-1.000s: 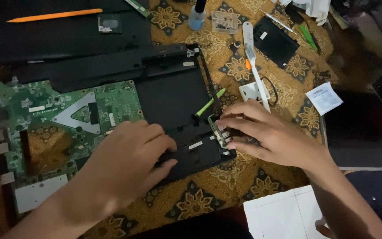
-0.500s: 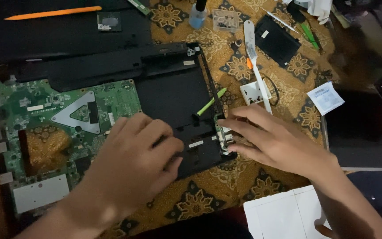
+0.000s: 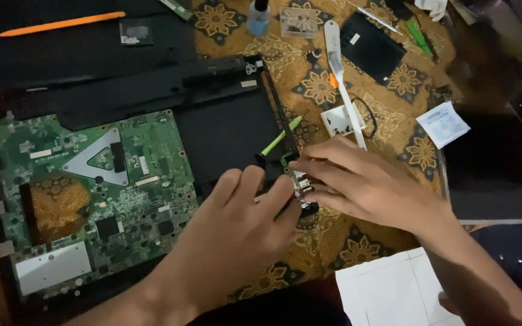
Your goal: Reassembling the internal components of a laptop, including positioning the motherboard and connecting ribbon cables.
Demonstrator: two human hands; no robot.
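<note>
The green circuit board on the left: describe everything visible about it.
The green circuit board lies flat at the left, on the black laptop shell. It is large and irregular, with a triangular silver bracket, black chips, small white connectors, a pale metal plate near its lower left corner, and a cutout through which the patterned cloth shows. The left hand partly covers its lower right edge; contact cannot be told. The right hand is clear of it.

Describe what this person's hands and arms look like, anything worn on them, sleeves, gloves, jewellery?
Both hands are bare: no gloves on the left hand or the right hand. No rings, watch or bracelet show on the fingers or wrists in view. Both forearms are uncovered up to the frame edge, so no sleeves appear. Nails look short and plain.
</note>
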